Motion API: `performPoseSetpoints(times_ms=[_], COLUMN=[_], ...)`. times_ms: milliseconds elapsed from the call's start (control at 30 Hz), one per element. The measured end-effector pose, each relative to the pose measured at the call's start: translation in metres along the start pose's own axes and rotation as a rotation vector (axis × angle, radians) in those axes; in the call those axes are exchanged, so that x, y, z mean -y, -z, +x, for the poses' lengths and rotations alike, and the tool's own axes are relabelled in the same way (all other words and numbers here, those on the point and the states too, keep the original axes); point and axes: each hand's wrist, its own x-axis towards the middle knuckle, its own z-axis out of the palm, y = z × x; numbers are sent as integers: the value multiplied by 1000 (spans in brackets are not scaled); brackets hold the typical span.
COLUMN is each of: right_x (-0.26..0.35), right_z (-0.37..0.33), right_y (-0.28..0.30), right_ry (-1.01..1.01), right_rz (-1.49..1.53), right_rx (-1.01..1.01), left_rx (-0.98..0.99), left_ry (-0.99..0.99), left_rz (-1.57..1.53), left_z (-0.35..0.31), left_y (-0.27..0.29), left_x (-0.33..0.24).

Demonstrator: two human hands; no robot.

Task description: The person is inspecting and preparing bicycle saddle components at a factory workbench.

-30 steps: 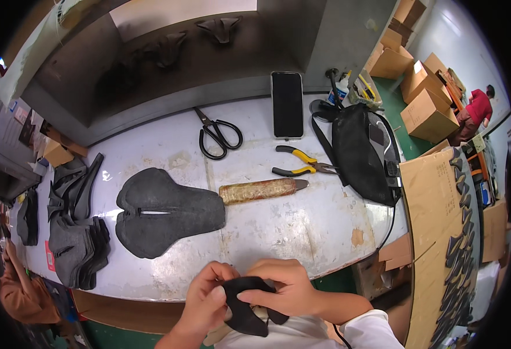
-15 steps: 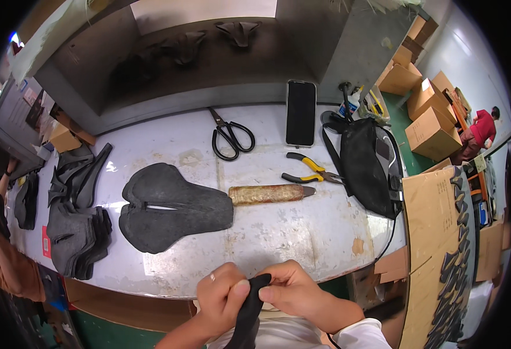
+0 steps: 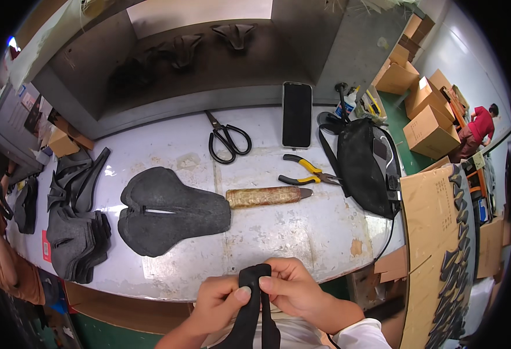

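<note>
Both hands grip a soft black saddle cover [image 3: 247,317] near the table's front edge. My left hand [image 3: 217,298] pinches the left side of its narrow, rounded end between thumb and fingers. On the right side of that end, my right hand [image 3: 295,289] presses with its thumb on top. Two dark strips with a gap between hang toward me; their lower ends run out of view. Beyond the hands lies a dark grey saddle-shaped piece [image 3: 177,224] with a central slit. Its narrow end meets a worn, tape-wrapped handle of a tool [image 3: 264,196] with a dark tip.
Black-handled scissors [image 3: 229,142], a phone [image 3: 297,115], yellow-black pliers [image 3: 310,171] and a black bag [image 3: 366,166] lie farther back. Stacked grey pieces [image 3: 78,244] stand left. A grey metal box [image 3: 209,99] holds more saddle pieces. Cardboard [image 3: 421,232] flanks the right; other people work on both sides.
The saddle cover has been turned and spread, so its end and two strips now show. My left hand has moved slightly lower. The view has shifted a little.
</note>
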Motion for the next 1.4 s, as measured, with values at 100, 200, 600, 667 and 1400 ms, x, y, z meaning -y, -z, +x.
performPoseSetpoints(times_ms=[100, 200, 600, 667, 1400], right_x=[3, 6, 3, 3, 12], right_z=[-3, -4, -9, -7, 1], right_y=[3, -6, -33, -27, -21], right_ry=[111, 142, 529, 513, 771], right_rz=[-366, -490, -1345, -1306, -1312], right_rx=[-43, -83, 157, 175, 66], left_rx=[124, 156, -415, -272, -83], left_ry=[558, 358, 26, 29, 526], left_rz=[-670, -106, -149, -92, -755], left_z=[-15, 2, 3, 6, -56], left_y=[18, 6, 1, -5, -38], left_x=[9, -32, -19, -30, 37])
